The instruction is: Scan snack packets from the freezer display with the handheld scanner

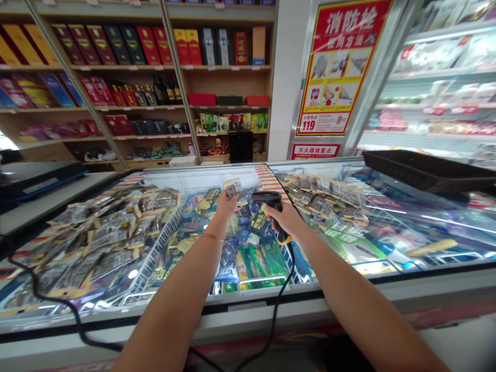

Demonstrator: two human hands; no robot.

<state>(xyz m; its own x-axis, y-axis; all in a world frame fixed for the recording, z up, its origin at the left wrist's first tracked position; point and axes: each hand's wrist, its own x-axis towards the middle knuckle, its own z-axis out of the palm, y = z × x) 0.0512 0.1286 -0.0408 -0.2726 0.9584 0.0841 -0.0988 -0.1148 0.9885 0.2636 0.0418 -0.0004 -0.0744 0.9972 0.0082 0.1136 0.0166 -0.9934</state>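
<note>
Over the middle of a glass-topped chest freezer, my left hand pinches a small flat packet with a tan edge and a clear, dark-filled front. Beside it, my right hand is wrapped round the grip of a black barcode scanner, whose head points left toward the packet. From the scanner's yellow-tipped base a black cord runs down past the freezer's front edge. Similar packets lie in a wide spread to the left and a smaller pile to the right.
Under the glass are wire baskets of bagged frozen goods. A dark tray sits at the back right, and a flat dark device at the far left. Shelves of boxes and a red poster stand behind.
</note>
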